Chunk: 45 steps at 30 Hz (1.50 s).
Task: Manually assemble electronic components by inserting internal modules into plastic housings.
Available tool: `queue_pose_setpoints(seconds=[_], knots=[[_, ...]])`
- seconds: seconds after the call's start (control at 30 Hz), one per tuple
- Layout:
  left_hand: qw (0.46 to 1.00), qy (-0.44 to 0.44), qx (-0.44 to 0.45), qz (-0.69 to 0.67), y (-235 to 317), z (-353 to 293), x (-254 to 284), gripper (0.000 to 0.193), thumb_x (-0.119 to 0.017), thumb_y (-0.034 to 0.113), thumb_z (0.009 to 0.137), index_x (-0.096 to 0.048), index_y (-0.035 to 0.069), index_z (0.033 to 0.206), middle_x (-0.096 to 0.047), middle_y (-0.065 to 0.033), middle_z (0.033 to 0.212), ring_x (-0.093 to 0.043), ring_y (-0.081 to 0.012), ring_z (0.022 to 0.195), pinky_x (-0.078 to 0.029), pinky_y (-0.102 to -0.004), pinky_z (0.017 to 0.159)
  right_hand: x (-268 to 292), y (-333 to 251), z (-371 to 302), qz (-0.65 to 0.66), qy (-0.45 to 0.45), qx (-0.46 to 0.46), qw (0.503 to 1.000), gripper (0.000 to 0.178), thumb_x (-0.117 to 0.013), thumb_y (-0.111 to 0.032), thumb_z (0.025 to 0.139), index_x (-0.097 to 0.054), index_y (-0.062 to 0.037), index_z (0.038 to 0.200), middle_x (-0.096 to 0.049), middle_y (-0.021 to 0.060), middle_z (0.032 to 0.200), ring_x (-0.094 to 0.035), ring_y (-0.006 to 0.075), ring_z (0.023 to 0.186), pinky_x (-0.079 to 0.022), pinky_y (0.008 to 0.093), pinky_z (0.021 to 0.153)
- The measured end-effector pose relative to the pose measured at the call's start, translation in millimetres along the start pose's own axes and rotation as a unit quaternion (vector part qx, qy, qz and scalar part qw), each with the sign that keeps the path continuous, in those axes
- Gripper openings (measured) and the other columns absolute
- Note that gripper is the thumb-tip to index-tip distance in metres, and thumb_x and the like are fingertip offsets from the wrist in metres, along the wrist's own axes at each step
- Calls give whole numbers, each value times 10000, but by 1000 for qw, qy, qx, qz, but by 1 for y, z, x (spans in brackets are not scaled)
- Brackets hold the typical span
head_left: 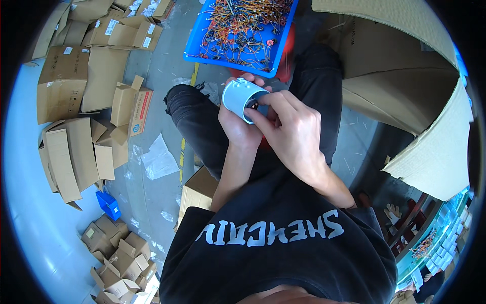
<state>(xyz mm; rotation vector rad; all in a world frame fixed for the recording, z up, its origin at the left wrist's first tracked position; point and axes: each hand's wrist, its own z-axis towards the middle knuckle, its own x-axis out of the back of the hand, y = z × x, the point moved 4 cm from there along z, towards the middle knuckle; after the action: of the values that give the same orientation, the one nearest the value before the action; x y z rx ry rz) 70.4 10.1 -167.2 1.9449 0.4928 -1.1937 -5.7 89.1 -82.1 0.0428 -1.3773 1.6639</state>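
Observation:
Cradled in my left hand (238, 124) is a light blue plastic cup-shaped housing (236, 97), tipped so its open end faces right. The thumb and fingers of my right hand (291, 124) reach into that opening, closed on a small round black part (252, 104) with a few metallic spots. How far the part sits inside the housing is hidden by the fingers. Just beyond both hands lies a blue plastic tray (223, 62), heaped with small black parts on orange and black wires (243, 28).
Something red (287, 53) shows beneath the tray. A large open cardboard box (400, 76) stands close on my right. Many cardboard boxes (63, 81) and a small blue bin (108, 204) line the left side. Plastic film (160, 158) lies on the floor. A table (430, 248) with light blue pieces stands at lower right.

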Motion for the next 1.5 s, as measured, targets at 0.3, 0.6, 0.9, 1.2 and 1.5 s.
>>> queue_pose_setpoints(seconds=[0.3,0.6,0.9,1.2,1.5], knots=[[999,-18,10,-35,1,2,6,306,-360,311,1009,-568,90,1040,-607,-103,1048,-592,-276,989,-480,-443,932,-2,-3,0,4,13,8,1000,225,-805,-148,723,-654,-28,840,-548,44,643,-542,139,496,-444,257,457],[1000,2,7,-31,5,2,9,313,-340,311,1017,-557,87,1045,-608,-107,1051,-596,-286,979,-481,-453,913,-8,-5,-1,0,6,21,1000,201,-793,-118,729,-648,-25,834,-556,56,652,-559,155,508,-455,267,469],[995,6,-80,62,17,2,4,319,-336,312,1021,-551,80,1070,-609,-107,1088,-599,-305,993,-472,-462,922,-8,-4,10,28,-25,-7,999,173,-770,-69,725,-639,-19,826,-572,80,675,-581,176,525,-471,282,491],[996,21,-69,44,21,6,18,261,-374,257,998,-542,89,1105,-606,-109,1126,-587,-309,1034,-440,-462,966,-19,-5,13,35,3,26,999,184,-771,-86,716,-650,-23,840,-584,79,696,-592,194,550,-479,296,506],[998,-23,-55,-22,21,12,13,324,-402,209,964,-532,20,1193,-616,-120,1123,-582,-285,1048,-439,-422,983,-24,-5,15,39,14,8,999,177,-783,-105,713,-696,-29,847,-569,78,704,-585,211,556,-478,302,510]])
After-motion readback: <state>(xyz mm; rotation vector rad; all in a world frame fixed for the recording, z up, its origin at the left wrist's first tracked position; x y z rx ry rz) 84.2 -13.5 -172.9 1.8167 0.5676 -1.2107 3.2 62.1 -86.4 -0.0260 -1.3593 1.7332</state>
